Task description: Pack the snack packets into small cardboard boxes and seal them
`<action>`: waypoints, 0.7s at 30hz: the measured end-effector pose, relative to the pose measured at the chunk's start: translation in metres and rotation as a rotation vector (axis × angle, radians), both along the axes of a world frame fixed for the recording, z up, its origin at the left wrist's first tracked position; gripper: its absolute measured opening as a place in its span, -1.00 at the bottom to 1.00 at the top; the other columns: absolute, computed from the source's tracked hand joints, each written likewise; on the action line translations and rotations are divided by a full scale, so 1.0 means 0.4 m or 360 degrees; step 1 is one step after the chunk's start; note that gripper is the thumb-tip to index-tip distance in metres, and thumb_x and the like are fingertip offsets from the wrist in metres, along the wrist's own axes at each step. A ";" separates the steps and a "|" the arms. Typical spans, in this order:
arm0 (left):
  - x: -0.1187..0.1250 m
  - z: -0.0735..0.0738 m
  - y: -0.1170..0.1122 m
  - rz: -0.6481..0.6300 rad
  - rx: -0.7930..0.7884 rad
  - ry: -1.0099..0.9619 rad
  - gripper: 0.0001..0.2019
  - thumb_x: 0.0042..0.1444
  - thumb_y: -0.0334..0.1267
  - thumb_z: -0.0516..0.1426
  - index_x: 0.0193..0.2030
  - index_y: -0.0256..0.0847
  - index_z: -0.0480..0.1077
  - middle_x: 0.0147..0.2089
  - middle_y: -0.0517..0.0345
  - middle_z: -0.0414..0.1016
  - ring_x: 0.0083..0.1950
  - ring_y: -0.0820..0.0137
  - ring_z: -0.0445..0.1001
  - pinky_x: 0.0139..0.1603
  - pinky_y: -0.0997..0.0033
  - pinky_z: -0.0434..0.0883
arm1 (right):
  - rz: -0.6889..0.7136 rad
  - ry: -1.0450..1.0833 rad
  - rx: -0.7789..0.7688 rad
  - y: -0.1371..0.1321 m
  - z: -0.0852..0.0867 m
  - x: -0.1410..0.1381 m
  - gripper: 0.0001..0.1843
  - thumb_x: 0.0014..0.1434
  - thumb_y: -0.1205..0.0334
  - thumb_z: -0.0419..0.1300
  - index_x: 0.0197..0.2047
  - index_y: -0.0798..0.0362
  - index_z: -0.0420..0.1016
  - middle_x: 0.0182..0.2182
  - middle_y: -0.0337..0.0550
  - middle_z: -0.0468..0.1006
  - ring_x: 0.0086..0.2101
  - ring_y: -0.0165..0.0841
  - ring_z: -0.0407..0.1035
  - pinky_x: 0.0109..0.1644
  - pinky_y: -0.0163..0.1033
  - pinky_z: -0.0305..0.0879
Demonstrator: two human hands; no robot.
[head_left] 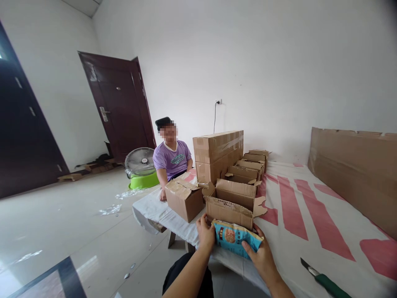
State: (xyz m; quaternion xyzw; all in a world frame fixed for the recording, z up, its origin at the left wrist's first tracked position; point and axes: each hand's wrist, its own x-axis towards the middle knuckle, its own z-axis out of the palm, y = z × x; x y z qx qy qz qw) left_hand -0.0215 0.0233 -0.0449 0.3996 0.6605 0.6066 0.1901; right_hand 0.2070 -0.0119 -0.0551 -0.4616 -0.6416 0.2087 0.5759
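Observation:
A blue printed packet (235,238) is gripped by both hands just in front of an open cardboard box (233,207). My left hand (205,232) holds the packet's left edge. On its right lower corner sits my right hand (261,255). The box's flaps stand up and its inside is hidden from here. Both hands hover over the near edge of a low table covered with a white and red cloth (297,215).
Several open cartons (248,167) line up behind the box, beside two stacked sealed cartons (218,155). Another box (183,198) stands at left, near a seated person in a purple shirt (172,159). A green-handled knife (325,281) lies right. A fan (140,162) stands on the floor.

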 end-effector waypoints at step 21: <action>0.029 0.041 -0.031 -0.0513 0.0043 -0.0168 -0.38 0.09 0.37 -0.09 -0.41 -0.19 0.40 -0.40 0.05 0.54 -0.28 0.19 0.53 -0.21 0.27 0.46 | -0.0043 0.0001 -0.0028 -0.003 -0.007 0.000 -0.32 0.06 -0.12 0.26 0.16 0.07 0.33 0.06 0.07 0.48 0.07 -0.04 0.38 0.16 0.07 0.33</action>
